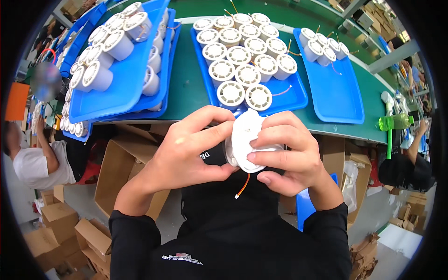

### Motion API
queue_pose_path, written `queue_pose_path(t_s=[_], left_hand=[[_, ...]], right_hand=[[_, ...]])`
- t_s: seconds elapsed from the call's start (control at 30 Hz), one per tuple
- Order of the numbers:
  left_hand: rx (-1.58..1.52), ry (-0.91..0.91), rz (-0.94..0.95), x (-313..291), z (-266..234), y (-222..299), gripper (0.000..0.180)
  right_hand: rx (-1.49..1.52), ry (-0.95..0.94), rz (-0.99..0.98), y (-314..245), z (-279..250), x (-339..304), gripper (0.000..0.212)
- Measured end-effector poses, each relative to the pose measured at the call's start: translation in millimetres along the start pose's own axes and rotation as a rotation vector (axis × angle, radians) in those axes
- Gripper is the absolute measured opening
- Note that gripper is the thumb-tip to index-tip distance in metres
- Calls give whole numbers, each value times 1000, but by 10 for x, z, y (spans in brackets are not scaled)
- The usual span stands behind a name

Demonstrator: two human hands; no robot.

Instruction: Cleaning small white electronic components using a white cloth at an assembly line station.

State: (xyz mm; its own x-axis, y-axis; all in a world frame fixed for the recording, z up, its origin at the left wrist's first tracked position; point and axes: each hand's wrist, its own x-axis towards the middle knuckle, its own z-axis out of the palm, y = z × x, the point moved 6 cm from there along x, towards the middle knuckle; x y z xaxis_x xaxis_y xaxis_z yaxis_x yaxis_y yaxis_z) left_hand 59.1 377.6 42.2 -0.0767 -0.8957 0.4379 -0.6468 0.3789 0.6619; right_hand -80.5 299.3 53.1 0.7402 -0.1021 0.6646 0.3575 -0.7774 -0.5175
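Left hand (186, 149) curled around a white round plastic housing (247, 140), thumb and forefinger pinching its upper left rim, other fingers folded behind it. Right hand (284, 154) also closed on the same housing, thumb pressed flat on its white face, fingers wrapped over its top and right side. Housing held in the air above the lap, just in front of the near edge of the green table (186, 88), tilted with its flat side up. Short orange wire (242, 186) hanging from under the housing, white tip at its end.

On the table, near its front edge at centre, a blue tray (298, 95) filled with white slotted cylindrical housings (238, 56) standing in rows. To the right, a second blue tray (338, 93), with a few of the same housings at its far corner only. At the left edge, stacked blue trays (126, 88) tilted, loaded with housings lying on their sides. Green plastic bottle (394, 122) at the right end of the table.

Below the table, open cardboard boxes (121, 168) on the floor. Other persons seated at both sides of the room.
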Motion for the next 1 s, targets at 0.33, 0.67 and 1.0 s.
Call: queue_pose_path(t_s=[0.33, 0.67, 1.0], left_hand=[[-46, -142, 0, 98, 541, -60, 52], [-43, -140, 36, 25, 640, -111, 52], [-142, -187, 113, -46, 758, -90, 50]], right_hand=[[121, 133, 413, 315, -5, -644, 36], [-4, 203, 243, 235, 62, -893, 33], [441, 105, 576, 514, 85, -973, 18]])
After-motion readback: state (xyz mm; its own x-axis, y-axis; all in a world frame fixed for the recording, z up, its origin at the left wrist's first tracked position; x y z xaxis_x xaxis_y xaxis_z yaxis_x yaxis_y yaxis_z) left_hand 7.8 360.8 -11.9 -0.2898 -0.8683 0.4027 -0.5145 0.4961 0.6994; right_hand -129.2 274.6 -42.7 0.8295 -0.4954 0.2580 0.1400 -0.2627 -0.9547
